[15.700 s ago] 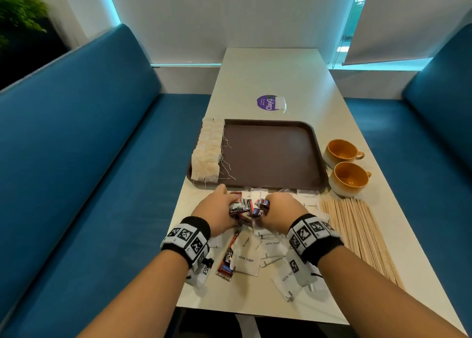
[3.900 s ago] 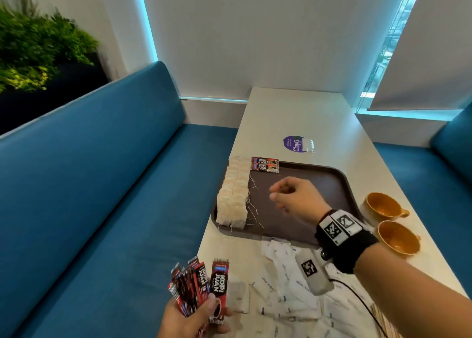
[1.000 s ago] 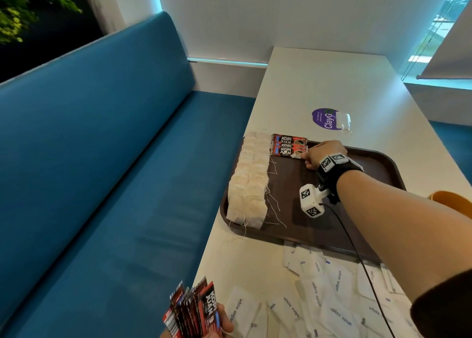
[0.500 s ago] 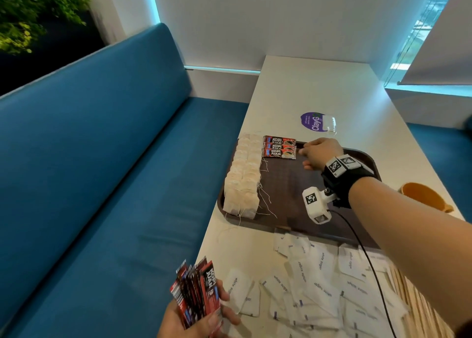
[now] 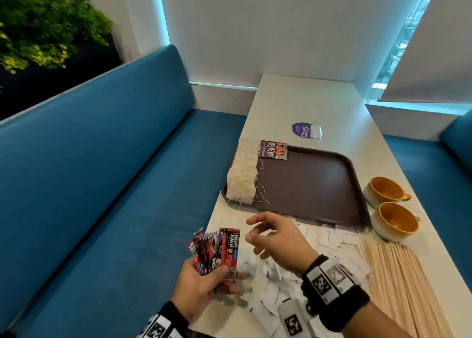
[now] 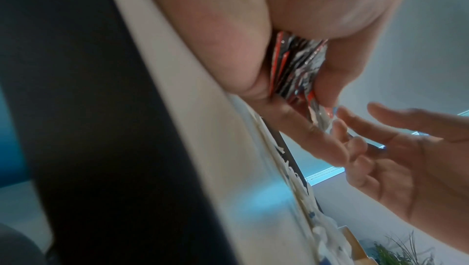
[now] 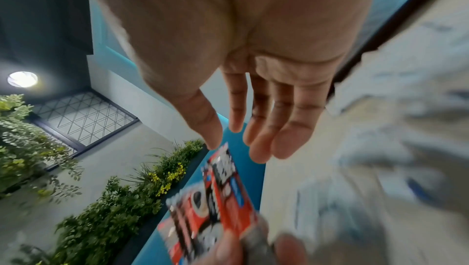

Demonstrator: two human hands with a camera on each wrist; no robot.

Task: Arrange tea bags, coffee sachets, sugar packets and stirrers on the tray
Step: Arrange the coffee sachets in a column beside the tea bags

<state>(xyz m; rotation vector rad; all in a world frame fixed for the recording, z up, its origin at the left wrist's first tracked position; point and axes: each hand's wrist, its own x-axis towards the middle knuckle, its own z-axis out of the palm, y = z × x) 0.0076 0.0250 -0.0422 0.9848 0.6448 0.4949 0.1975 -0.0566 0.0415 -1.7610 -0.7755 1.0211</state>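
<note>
My left hand [image 5: 204, 284] grips a fan of red and black coffee sachets [image 5: 217, 250] at the table's near left edge; the same sachets [image 7: 210, 195] show in the right wrist view and the sachets [image 6: 294, 68] in the left wrist view. My right hand [image 5: 270, 235] hovers open and empty just right of the fan, fingers relaxed. The brown tray [image 5: 319, 184] holds a column of tea bags [image 5: 242, 174] along its left side and three coffee sachets [image 5: 273, 149] at its far left corner. White sugar packets [image 5: 329, 238] lie scattered before the tray. Wooden stirrers [image 5: 398, 281] lie at the near right.
Two orange cups [image 5: 390, 204] stand right of the tray. A purple sticker [image 5: 304, 130] lies on the table beyond it. Blue bench seats [image 5: 102, 171] flank the white table [image 5: 306, 100]. Plants [image 5: 38, 31] grow behind the left bench.
My right hand has left the sachets laid at the tray's far left corner and drawn back to the left hand's fan. A third sachet now lies in that row.
</note>
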